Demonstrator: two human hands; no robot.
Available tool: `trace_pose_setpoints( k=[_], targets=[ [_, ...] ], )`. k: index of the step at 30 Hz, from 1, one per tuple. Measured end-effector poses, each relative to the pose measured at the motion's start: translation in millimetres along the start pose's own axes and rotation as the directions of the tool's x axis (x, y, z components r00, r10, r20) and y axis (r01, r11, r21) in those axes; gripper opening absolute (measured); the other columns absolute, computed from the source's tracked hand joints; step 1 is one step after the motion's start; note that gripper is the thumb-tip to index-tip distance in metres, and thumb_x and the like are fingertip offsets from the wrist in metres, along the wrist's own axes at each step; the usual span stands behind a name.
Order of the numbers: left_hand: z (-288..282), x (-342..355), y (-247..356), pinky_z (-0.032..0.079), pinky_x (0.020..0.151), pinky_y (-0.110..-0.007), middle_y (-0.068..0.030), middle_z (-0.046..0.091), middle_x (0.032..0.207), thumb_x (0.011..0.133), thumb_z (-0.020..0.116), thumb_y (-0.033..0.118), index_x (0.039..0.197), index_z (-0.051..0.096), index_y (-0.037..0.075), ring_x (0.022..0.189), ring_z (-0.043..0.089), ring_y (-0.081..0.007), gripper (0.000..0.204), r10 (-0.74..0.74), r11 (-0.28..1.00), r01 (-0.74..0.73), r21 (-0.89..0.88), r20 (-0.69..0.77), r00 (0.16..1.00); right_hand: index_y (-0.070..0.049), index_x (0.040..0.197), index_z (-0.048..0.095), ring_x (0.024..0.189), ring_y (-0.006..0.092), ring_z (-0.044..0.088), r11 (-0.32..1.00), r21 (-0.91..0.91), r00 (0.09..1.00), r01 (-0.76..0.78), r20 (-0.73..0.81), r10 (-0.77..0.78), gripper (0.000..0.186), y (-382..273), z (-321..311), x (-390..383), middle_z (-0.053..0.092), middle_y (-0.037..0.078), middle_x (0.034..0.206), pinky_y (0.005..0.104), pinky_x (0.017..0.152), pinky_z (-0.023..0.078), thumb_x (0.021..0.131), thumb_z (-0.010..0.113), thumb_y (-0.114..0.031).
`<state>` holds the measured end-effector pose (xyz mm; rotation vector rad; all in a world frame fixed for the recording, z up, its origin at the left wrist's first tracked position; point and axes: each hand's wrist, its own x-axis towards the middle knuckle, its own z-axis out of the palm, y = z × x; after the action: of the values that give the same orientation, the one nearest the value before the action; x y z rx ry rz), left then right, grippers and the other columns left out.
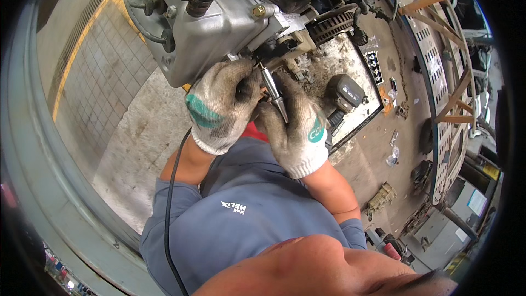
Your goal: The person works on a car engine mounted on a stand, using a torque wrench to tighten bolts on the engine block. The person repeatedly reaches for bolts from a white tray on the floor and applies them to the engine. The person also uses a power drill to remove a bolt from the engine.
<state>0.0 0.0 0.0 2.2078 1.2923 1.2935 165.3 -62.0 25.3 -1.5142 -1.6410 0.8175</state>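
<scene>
Two gloved hands are crowding together, fingertips overlapping, so I cannot tell whether the left hand [223, 105], its fingers curling inward, is gripping anything. The right hand [297, 123] is curling mostly closed around a slim metal tool [272, 89], whose upper end is vanishing near the left fingertips. Slanting between both hands, it is gleaming silver and tapering conically. Ahead of the left hand, a smooth cast casing [205, 35] is bulging; beyond the right, a dark, rounded block [347, 91] is resting on a grimy white tray [353, 59].

Wht lettering [234, 207] on chest of blue-gry shirt [252, 235]; grn print [316, 130] on gloved R hand [293, 134].
</scene>
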Motion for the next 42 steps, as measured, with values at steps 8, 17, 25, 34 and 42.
trace_pose_setpoints(
  k=[8,17,25,34,42],
  targets=[
    [-1.6,2.7,-2.1,0.058,0.069,-0.042,-0.0160,0.069,0.093,0.078,0.082,0.007,0.110,0.070,0.001,0.078,0.070,-0.0349,0.035,0.016,1.000,-0.016,0.006,0.005,1.000,0.003,0.137,0.056,0.101,0.0368,0.072,0.900,0.348,0.964,-0.263,0.123,0.234,0.043,1.6,-0.9,7.4,0.071,0.024,0.113,0.0417,0.087,0.056,0.097,0.067,-0.010],
    [-2.5,4.5,-3.0,0.058,0.066,-0.041,-0.0151,0.070,0.091,0.078,0.082,0.008,0.109,0.072,0.002,0.075,0.070,-0.0336,0.033,0.053,0.998,-0.053,0.021,-0.013,0.999,0.001,0.136,0.058,0.103,0.0408,0.071,0.997,0.061,0.997,-0.055,0.056,0.052,0.043,0.7,-2.1,11.5,0.070,0.026,0.116,0.0439,0.087,0.057,0.095,0.067,-0.007],
    [0.7,4.9,-8.0,0.057,0.065,-0.041,-0.0147,0.069,0.089,0.077,0.083,0.006,0.107,0.072,0.002,0.072,0.070,-0.0336,0.032,0.065,0.998,-0.066,-0.023,-0.039,0.997,0.002,0.132,0.057,0.076,0.0181,0.063,0.754,0.546,0.925,-0.366,0.126,0.357,0.033,-8.1,5.4,9.2,0.066,0.011,0.093,0.0310,0.068,0.050,0.104,0.058,-0.017],
    [4.1,5.5,-7.3,0.056,0.061,-0.040,-0.0144,0.068,0.083,0.078,0.082,0.004,0.105,0.072,0.002,0.069,0.068,-0.0326,0.029,0.047,0.998,-0.051,-0.049,-0.070,0.996,0.000,0.135,0.059,0.068,0.0052,0.050,0.598,0.647,0.866,-0.473,0.216,0.451,0.036,-8.6,5.2,7.1,0.062,0.000,0.088,0.0207,0.060,0.041,0.105,0.060,-0.019],
    [3.3,5.3,-9.0,0.057,0.062,-0.041,-0.0141,0.069,0.083,0.078,0.082,0.003,0.108,0.072,0.004,0.070,0.069,-0.0328,0.032,0.051,0.998,-0.053,-0.037,-0.071,0.996,-0.008,0.113,0.066,0.057,0.0075,0.039,-0.011,0.830,0.727,-0.558,0.495,0.477,0.030,-14.5,0.1,8.9,0.045,-0.004,0.066,0.0252,0.051,0.029,0.107,0.053,-0.034]
  ],
)
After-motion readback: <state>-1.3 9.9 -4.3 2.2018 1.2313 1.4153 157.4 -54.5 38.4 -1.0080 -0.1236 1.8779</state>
